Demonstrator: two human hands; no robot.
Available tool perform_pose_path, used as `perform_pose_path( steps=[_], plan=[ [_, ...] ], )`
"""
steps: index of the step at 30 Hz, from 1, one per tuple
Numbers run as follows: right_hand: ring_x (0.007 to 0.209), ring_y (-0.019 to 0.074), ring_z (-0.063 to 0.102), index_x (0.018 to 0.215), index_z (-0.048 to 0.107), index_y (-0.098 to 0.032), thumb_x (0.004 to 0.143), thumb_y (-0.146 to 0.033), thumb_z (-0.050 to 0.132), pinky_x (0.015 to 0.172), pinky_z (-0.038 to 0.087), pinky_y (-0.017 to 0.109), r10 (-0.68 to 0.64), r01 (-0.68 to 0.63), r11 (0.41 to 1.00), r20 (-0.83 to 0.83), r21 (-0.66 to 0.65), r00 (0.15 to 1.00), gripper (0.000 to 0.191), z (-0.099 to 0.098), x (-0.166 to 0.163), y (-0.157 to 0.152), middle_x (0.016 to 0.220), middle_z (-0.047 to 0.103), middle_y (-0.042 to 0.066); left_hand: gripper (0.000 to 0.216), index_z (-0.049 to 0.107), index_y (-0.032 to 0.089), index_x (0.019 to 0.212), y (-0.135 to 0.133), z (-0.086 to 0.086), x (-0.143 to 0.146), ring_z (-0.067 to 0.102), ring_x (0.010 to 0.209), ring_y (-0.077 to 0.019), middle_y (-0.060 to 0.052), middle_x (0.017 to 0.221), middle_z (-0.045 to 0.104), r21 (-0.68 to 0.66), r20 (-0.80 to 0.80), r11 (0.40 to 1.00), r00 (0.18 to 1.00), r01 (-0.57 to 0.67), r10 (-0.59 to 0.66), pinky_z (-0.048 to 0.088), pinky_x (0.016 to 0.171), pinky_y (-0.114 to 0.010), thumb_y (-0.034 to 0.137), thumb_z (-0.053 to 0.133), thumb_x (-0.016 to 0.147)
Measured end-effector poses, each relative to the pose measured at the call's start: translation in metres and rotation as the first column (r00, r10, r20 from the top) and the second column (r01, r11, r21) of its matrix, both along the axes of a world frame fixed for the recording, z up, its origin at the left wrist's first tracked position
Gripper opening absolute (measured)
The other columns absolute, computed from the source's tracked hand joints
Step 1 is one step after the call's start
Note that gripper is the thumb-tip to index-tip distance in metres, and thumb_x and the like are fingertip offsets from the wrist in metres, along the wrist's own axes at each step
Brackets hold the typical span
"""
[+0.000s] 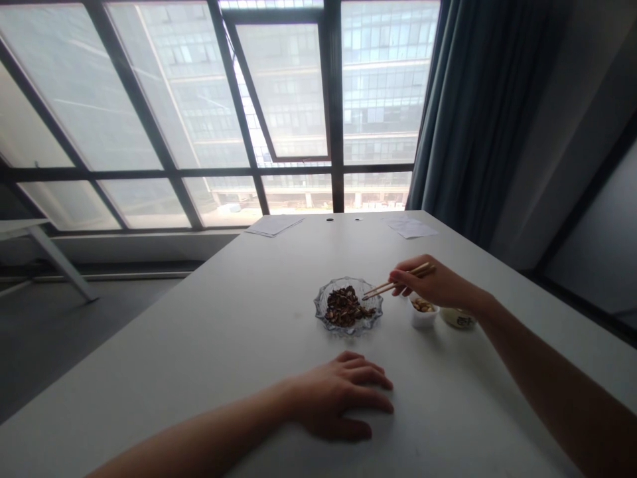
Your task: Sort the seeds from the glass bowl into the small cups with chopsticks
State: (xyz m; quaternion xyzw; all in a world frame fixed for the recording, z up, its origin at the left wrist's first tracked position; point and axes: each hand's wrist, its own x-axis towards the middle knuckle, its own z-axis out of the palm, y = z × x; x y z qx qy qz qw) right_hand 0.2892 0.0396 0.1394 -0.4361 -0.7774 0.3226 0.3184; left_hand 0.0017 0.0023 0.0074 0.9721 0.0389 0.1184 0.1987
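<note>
My right hand (422, 280) grips a pair of wooden chopsticks (398, 281). Their tips reach over the right side of a scalloped clear glass bowl (321, 317), and a small dark piece seems to be at the tips, though I cannot tell if it is pinched. Dark brown, shell-like dried pieces (344, 307) lie heaped in the bowl. Just below my right hand stands a small white cup (424, 318) with tan, nut-like pieces (423, 305) inside. On the table in front of the bowl, my left hand (346, 392) rests palm down, fingers spread, holding nothing.
A greenish round container (456, 318) with dark lettering sits right of the cup, partly behind my right wrist. Paper sheets (275, 226) lie at the white table's (239, 332) far left, and more papers (411, 228) at the far right. Windows and a dark curtain (462, 119) stand beyond.
</note>
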Motion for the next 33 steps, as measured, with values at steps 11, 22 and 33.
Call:
perform_pose_path(
  steps=[11,22,33],
  plan=[
    [0.078,0.0254,0.08,0.083,0.078,-0.017,0.092,-0.071,0.066,0.07,0.065,0.034,-0.002,-0.001,0.998,-0.045,-0.06,0.999,0.056,-0.032,-0.011,0.018,0.082,0.082,0.01,0.055,0.058,0.03,0.143,0.0,0.001,0.0,0.055,0.142,-0.0294,-0.009,0.15,0.061,0.0,-0.007,1.0,1.0,0.0,0.0,0.031,0.126,-0.046,0.056,0.064,0.095],
    [0.076,0.0277,0.081,0.084,0.081,-0.016,0.09,-0.068,0.071,0.07,0.066,0.037,-0.056,0.054,0.998,-0.059,-0.032,0.997,0.054,-0.022,-0.009,0.013,0.081,0.082,0.012,0.054,0.059,0.029,0.142,0.0,-0.001,0.0,0.055,0.142,-0.0289,-0.01,0.15,0.061,-0.008,0.013,1.0,1.0,0.002,-0.002,0.031,0.125,-0.045,0.057,0.062,0.097],
    [0.081,0.0307,0.082,0.087,0.084,-0.014,0.084,-0.071,0.074,0.073,0.07,0.038,-0.406,0.406,0.914,-0.003,-0.006,0.914,0.058,0.055,0.09,-0.032,0.086,0.083,0.017,0.054,0.06,0.029,0.142,0.0,-0.002,0.0,0.054,0.142,-0.0275,-0.008,0.151,0.061,0.001,0.021,1.0,1.0,0.003,-0.003,0.03,0.125,-0.043,0.058,0.063,0.096]
  ],
)
